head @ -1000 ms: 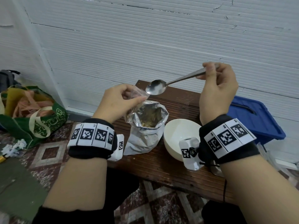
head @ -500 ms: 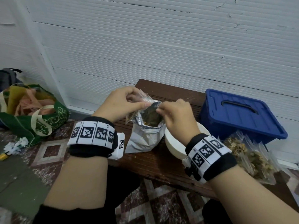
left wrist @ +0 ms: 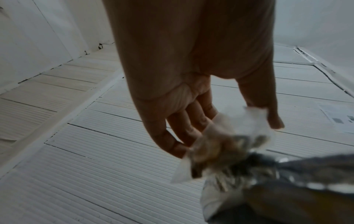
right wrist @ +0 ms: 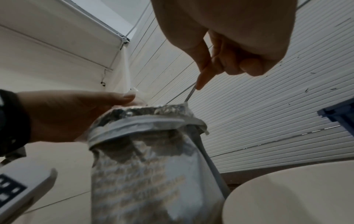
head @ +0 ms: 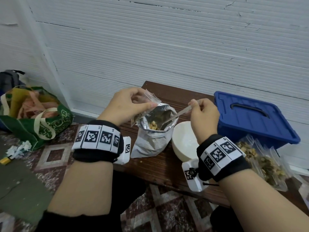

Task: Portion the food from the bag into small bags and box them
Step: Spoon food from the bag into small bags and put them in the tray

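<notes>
Right hand [head: 203,114] is clamped on the spoon [head: 177,115] by its handle end, shaft angled down so the bowl sits inside the foil bag [head: 153,139], going by the angle, a scoop in progress. Foil bag stands upright on the wooden bench [head: 160,166] w/ its top rolled down into a cuff, prob. to keep the mouth wide and stiff for the spoon; yellowish food bits visible inside. Left hand [head: 127,104] pinches the small clear bag [head: 150,97] between thumb and fingers, held right at the foil bag's rim so the trip from scoop to pouch is short and spills drop back in. Left wrist view shows the small bag already has some food in it, blurred tho. White bowl [head: 182,143] sits just beside the foil bag, looks empty, purpose unclear. Blue box [head: 250,121] is at the far right w/ lid on, so boxing not started. Filled small bags [head: 265,163] lie in a pile in front of the box; exact no. can't tell, they overlap. Count: 1 foil bag, 1 spoon, 1 bowl, 1 box, 1 small bag in hand. Green tote [head: 38,121] on the floor, left.
</notes>
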Available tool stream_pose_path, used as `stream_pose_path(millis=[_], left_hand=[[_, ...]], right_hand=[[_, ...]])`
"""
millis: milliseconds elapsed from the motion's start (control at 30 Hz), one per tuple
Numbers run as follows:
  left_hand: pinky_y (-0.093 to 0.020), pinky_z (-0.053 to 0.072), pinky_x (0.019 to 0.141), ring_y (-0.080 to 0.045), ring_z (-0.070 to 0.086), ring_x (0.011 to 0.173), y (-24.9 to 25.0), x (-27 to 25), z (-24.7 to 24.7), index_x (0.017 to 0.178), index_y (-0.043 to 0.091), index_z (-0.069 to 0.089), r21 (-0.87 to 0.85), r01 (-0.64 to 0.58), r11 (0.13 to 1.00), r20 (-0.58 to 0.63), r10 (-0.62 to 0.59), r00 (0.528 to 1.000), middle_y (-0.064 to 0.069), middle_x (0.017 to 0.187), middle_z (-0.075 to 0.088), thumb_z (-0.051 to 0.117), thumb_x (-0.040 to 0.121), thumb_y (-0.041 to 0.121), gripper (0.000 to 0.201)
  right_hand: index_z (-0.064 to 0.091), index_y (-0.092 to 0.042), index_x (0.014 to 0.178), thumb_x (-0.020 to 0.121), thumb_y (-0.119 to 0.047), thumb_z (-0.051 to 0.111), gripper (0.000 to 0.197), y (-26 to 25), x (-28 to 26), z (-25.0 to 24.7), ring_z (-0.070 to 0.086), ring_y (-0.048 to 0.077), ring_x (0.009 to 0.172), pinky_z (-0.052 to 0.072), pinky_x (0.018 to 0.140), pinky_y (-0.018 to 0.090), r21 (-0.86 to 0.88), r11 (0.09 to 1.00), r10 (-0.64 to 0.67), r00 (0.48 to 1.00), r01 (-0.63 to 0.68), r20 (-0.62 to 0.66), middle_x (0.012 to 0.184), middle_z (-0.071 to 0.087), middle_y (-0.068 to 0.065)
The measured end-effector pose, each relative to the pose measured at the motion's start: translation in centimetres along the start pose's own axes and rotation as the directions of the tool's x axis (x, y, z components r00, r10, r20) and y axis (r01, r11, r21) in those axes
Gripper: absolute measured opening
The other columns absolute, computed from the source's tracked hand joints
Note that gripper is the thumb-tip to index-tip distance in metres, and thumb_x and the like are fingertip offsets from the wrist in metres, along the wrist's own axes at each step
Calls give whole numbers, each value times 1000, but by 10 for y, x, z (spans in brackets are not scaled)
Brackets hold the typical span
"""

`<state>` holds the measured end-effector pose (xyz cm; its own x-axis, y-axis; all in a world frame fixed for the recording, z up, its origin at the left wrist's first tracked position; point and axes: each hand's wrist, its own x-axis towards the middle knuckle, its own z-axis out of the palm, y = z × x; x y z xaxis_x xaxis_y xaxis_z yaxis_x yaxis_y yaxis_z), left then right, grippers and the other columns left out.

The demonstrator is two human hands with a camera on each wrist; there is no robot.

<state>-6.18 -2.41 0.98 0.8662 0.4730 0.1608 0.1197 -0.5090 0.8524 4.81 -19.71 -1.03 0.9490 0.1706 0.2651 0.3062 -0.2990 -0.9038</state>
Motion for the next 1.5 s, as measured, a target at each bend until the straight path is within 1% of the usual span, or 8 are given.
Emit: stream_pose_path(millis=[133, 333, 600, 767, 867, 1133, 1367, 1500], left_hand=[[-25, 53, 82, -6, 64, 88, 1, 0, -3, 98, 22, 67, 15, -4, 1000, -14, 4, 1000, 12, 87, 70, 80, 68, 41, 37], [-2, 43, 62, 13, 59, 72, 0, -1, -7, 96, 26, 66, 82, 3, 997, 35, -6, 999, 15, 85, 67, 84, 63, 37, 39], [2, 38, 59, 10, 57, 79, 4, 1, -3, 101, 26, 68, 162, -13, 987, 69, 2, 998, 17, 91, 66, 86, 62, 38, 44], [4, 37, 60, 14, 54, 80, 8, 0, 4, 98, 32, 66, 154, -26, 988, 88, 12, 996, 22, 87, 62, 87, 61, 37, 43], [0, 41, 64, 8, 58, 84, 9, 1, 10, 95, 31, 67, 126, -25, 992, 88, 14, 996, 19, 89, 64, 87, 60, 38, 41], [-17, 48, 72, -3, 60, 85, 4, 2, 10, 93, 24, 68, 45, 0, 999, -2, 0, 1000, 9, 91, 68, 80, 69, 42, 31], [-16, 44, 69, -4, 62, 85, -3, 3, -2, 94, 18, 68, 27, 33, 999, -32, -32, 999, 9, 87, 66, 79, 72, 42, 34], [-22, 51, 78, -6, 64, 90, -4, 3, -2, 97, 19, 69, 18, 40, 999, -8, -39, 999, 5, 93, 70, 79, 72, 43, 36]], right_hand=[[64, -5, 88, 97, -18, 50, 21, -1, 9, -8, 50, -12, 53, 34, 50, 1, 22, 998, 53, 995, -51, -82, 67, 60, -3], [65, 1, 89, 96, -16, 50, 23, -10, 25, -22, 47, -2, 58, 34, 51, 14, 61, 993, 114, 979, -105, -169, 61, 54, -11], [63, -4, 83, 93, -17, 52, 19, -28, 41, -30, 47, 7, 57, 44, 61, 24, 90, 994, 78, 975, -61, -207, 69, 59, -2], [65, 0, 90, 95, -18, 52, 23, -40, 33, -18, 49, 4, 60, 36, 51, 7, 27, 999, -42, 990, 46, -136, 72, 58, -2], [64, -3, 89, 95, -21, 52, 23, -48, 24, -11, 61, 19, 75, 44, 64, 20, 41, 994, -100, 989, 105, -107, 81, 68, 10], [60, -22, 83, 95, -19, 54, 14, -60, 7, -9, 64, 23, 76, 53, 74, 37, 202, 882, -415, 905, 426, -96, 75, 64, -4], [56, -27, 82, 97, -17, 51, 19, -53, 16, -22, 63, 9, 70, 52, 70, 24, 224, 860, -380, 868, 459, -321, 72, 60, -15], [61, -19, 85, 95, -21, 54, 13, -35, 11, -14, 56, 8, 58, 43, 56, 21, 59, 891, -444, 891, 450, -97, 67, 58, -14]])
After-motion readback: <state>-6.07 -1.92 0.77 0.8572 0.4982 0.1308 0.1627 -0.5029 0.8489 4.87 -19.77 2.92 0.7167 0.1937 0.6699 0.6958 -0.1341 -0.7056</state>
